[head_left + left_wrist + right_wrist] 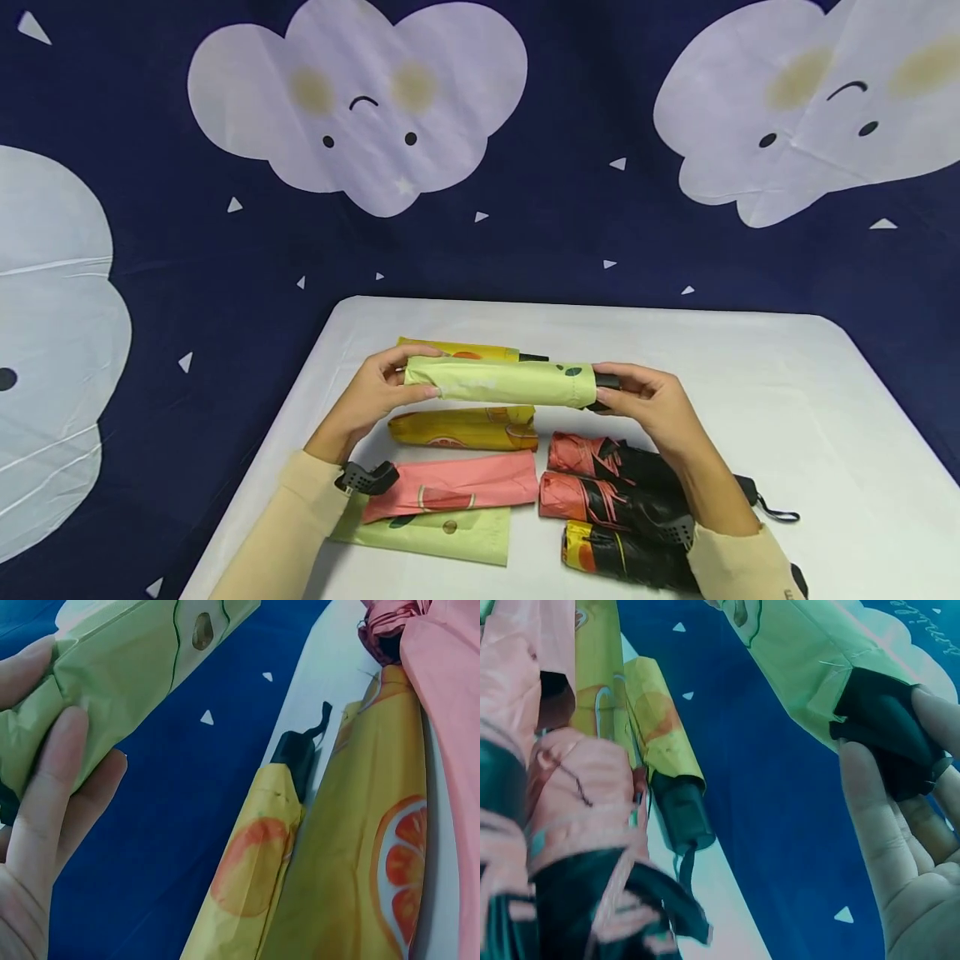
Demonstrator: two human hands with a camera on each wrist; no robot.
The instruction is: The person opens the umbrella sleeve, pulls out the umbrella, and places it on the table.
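Note:
A folded umbrella in a light green sleeve (510, 383) is held level above the table between both hands. My left hand (369, 395) grips the sleeve's left end, thumb in front and fingers behind. With thumb and fingers, my right hand (660, 410) pinches the black handle end (881, 724), which sticks out of the sleeve's opening. Just behind lies a yellow-sleeved umbrella (487, 351) with a black handle. Below the held umbrella are a yellow sleeve with orange slices (450, 429), a pink watermelon sleeve (480, 481) and a flat green sleeve (450, 540).
Right of the sleeves lie two pink-and-black folded umbrellas (573, 454) and a yellow-and-black one (592, 550), partly hidden by my right forearm. The white table (780, 375) ends at a dark blue cloth (570, 242) printed with clouds.

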